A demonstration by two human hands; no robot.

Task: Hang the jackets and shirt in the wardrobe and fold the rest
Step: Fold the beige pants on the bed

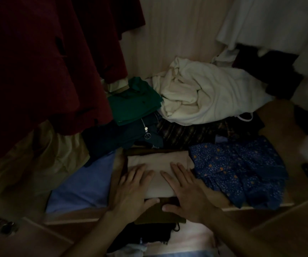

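A: Folding step, by my reading. Both hands lie flat on a folded beige garment (158, 169) on the wardrobe floor (168, 52), near the front edge.

B: How are the hands set?

A: The left hand (132, 190) and the right hand (184, 190) sit side by side, fingers straight and a little spread, palms down. Neither pinches anything; they press or smooth the cloth.

B: What lies around it?

A: A blue patterned cloth (242, 171) touches it on the right, lilac fabric (82, 184) lies to the left. Farther back sit a green folded top (134, 106), a dark zipped garment (131, 136) and a crumpled cream heap (201, 97). A dark red jacket (38, 62) hangs at far left.

B: Next move?

A: Probably lifting the hands away and reaching for the cream heap, which looks unfolded. Light is dim, so fabric edges are hard to judge.
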